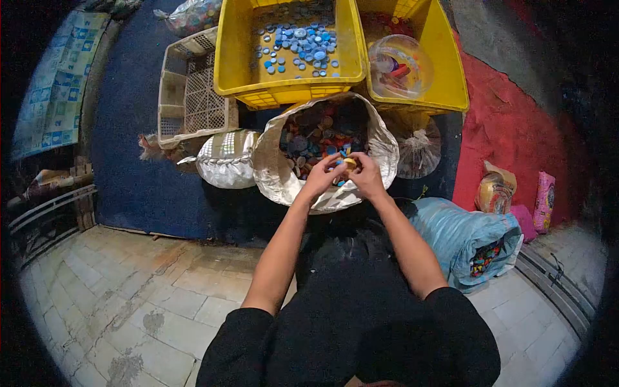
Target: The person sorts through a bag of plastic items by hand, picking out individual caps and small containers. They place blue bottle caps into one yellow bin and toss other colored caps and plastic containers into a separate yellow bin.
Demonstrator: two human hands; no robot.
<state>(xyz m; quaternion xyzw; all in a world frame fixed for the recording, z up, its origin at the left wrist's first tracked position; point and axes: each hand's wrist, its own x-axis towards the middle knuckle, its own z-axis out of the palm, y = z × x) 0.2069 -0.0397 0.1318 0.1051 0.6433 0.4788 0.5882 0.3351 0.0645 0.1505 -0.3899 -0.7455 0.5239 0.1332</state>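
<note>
Both hands are over the near side of a large white sack (pixel 267 164), its mouth wide and its inside full of mixed bottle caps (pixel 309 138). My left hand (pixel 320 177) is closed with bent fingers around something small, with blue caps showing at its fingertips. Close beside it, my right hand (pixel 367 177) pinches a yellow bottle cap (pixel 350 162) between thumb and fingers. The fingers partly cover what lies between the two hands.
Behind the sack stands a yellow crate (pixel 290 93) holding blue caps (pixel 306 45). A second yellow crate (pixel 445 84) contains a clear round tub (pixel 412 58). A white basket (pixel 169 97) is at left. A blue sack of caps (pixel 451 232) lies at right.
</note>
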